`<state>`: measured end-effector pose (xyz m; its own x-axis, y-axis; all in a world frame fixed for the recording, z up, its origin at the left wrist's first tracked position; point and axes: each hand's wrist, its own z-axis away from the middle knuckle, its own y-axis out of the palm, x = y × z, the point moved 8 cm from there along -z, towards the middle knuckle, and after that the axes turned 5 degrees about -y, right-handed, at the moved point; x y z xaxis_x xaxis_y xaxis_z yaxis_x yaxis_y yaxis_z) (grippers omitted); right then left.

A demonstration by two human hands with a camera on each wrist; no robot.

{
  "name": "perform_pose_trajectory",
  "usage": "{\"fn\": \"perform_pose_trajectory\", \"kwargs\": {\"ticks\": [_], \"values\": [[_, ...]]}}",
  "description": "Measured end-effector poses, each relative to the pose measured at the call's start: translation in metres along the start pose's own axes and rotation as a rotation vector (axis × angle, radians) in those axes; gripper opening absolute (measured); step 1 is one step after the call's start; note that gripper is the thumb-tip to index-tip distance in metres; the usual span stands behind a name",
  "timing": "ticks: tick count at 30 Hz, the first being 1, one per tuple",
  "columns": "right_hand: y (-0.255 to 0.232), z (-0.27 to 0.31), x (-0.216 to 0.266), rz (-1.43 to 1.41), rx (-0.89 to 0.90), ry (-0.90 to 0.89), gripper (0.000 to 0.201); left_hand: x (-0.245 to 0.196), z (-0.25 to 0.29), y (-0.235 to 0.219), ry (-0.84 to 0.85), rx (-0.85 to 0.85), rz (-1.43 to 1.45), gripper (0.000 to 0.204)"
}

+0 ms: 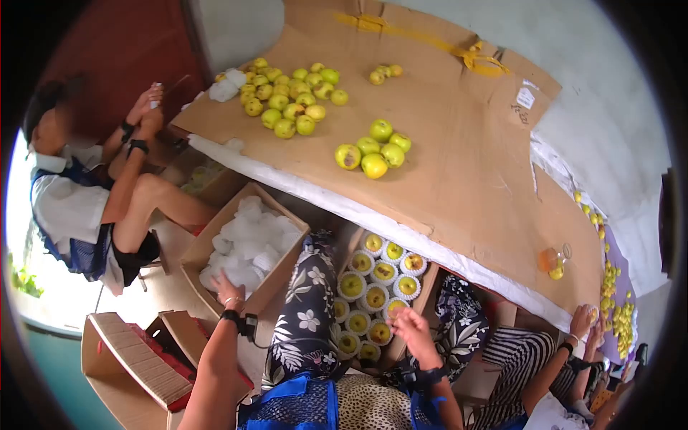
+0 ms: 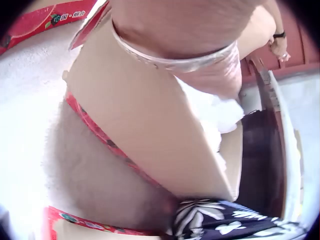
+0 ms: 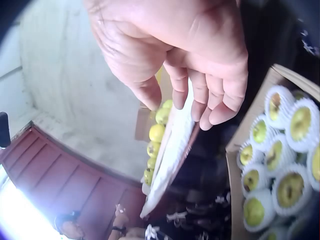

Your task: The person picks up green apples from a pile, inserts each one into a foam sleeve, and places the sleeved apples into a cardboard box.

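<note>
My left hand (image 1: 228,289) reaches over the near edge of a cardboard box of white foam fruit nets (image 1: 251,231), its fingers spread on the nets. In the left wrist view that hand (image 2: 212,77) goes in past the box wall (image 2: 150,115), its fingertips hidden. Over the near right side of a carton of apples (image 1: 375,296), my right hand (image 1: 414,333) hovers with nothing in it. Its fingers (image 3: 200,95) hang loosely bent in the right wrist view. The green-yellow apples sit in rows, each in a white foam net.
Loose apples (image 1: 294,97) lie in groups on the cardboard-covered table (image 1: 459,158) ahead. A jar of amber liquid (image 1: 552,259) stands at its right end. One person (image 1: 79,201) sits at left, another (image 1: 552,387) at right. An opened cardboard box (image 1: 136,358) lies at lower left.
</note>
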<state>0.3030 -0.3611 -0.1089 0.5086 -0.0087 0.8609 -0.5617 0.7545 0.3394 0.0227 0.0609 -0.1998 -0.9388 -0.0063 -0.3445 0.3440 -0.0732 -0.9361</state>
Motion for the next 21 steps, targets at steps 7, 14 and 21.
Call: {"fn": "perform_pose_trajectory", "kwargs": {"ticks": [7, 14, 21], "values": [[0.042, 0.027, -0.031, 0.021, 0.216, 0.036, 0.027, 0.013, 0.009, -0.007, -0.170, 0.104, 0.106, 0.066], [0.046, 0.018, -0.042, -0.051, 0.203, 0.052, 0.024, 0.033, 0.004, -0.052, -0.221, -0.107, 0.457, 0.059], [0.069, -0.002, -0.016, -0.025, 0.262, -0.061, 0.026, -0.128, 0.125, -0.081, 0.168, 0.693, 1.276, 0.021]]}}
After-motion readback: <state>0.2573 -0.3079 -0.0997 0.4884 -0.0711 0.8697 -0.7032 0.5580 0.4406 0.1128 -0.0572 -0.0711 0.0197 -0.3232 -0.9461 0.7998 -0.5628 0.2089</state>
